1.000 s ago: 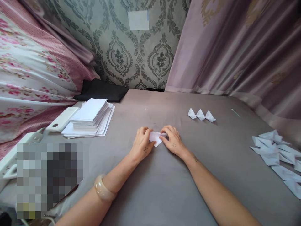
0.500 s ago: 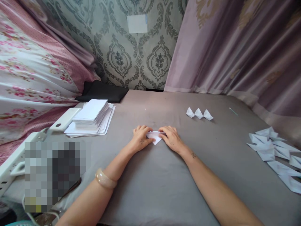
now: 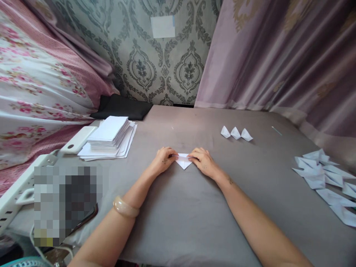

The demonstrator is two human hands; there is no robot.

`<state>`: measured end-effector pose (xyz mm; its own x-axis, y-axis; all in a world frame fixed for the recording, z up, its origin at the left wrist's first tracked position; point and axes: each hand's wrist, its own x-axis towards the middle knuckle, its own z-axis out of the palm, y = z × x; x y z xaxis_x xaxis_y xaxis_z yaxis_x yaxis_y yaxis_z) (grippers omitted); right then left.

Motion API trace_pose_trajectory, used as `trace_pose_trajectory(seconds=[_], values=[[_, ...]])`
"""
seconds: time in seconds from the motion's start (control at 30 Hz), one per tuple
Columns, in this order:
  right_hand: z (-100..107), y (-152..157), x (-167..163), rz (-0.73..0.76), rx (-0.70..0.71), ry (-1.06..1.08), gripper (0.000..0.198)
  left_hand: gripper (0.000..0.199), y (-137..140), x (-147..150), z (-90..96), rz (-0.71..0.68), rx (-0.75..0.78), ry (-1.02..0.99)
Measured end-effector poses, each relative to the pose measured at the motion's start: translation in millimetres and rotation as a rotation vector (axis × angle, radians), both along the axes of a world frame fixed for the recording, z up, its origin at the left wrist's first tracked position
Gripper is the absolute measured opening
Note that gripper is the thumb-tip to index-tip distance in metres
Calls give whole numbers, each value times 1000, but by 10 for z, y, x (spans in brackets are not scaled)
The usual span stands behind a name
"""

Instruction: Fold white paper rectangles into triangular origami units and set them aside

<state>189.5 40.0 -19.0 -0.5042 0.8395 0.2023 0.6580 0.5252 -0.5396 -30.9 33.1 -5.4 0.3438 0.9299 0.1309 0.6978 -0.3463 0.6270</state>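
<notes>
A small white sheet of folded paper point(image 3: 184, 161) lies in the middle of the grey-covered table point(image 3: 178, 215), its point toward me and a crease down its centre. My left hand point(image 3: 164, 160) pinches its left corner between thumb and fingers. At the right corner, my right hand point(image 3: 204, 161) grips the paper the same way. The fingertips partly hide both corners. A pale bangle point(image 3: 125, 208) circles my left forearm.
A stack of white paper point(image 3: 107, 135) stands at the left, beside a white power bank-like box point(image 3: 78, 140) and a power strip point(image 3: 26, 189). Three small folded paper pieces point(image 3: 235, 133) sit back right. Several larger folded papers point(image 3: 324, 170) lie far right.
My left hand has drawn slightly left, and its thumb has come off the paper's middle to the left corner. More of the folded paper now shows between my hands.
</notes>
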Motion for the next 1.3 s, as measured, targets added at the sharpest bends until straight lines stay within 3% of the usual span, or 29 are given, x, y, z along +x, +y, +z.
trace_pose_trajectory(seconds=[0.2, 0.43, 0.7, 1.17, 1.3], values=[[73, -81, 25, 38, 110, -61, 22, 22, -6, -58, -36, -165, 205, 60], [123, -173, 33, 80, 234, -192, 30, 32, -62, -88, 46, -317, 350, 369], [152, -199, 44, 121, 293, -260, 30, 31, -82, -144, 86, -435, 372, 468], [198, -333, 36, 85, 287, -326, 33, 39, -247, -188, 170, -420, 281, 459], [305, -474, -119, -19, 268, -400, 31, 24, -370, -46, 245, -291, 222, 513]])
